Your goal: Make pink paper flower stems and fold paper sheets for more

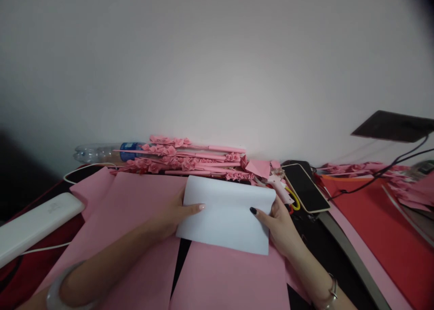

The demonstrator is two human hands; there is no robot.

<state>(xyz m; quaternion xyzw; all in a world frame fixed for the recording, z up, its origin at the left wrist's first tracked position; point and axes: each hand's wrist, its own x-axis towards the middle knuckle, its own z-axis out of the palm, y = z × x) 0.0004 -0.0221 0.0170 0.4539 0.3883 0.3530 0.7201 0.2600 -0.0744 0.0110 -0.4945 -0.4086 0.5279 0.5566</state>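
Note:
A white sheet of paper (227,224), its far edge curled or folded over, is held up between both hands. My left hand (176,215) grips its left side, thumb on top and the other fingers hidden beneath. At the right side my right hand (280,221) pinches it the same way, the dark-nailed thumb lying on the paper. Below it are large pink paper sheets (135,210), with a dark gap between two of them. Rolled pink paper stems with folded paper flowers (190,163) lie in a pile just beyond the sheet.
A clear plastic bottle (98,153) lies by the wall at left, with a white power bank (37,224) nearer. On the right are a phone (307,188), yellow-handled scissors (294,199), a red sheet (383,228) and a dark panel (393,126) with cables.

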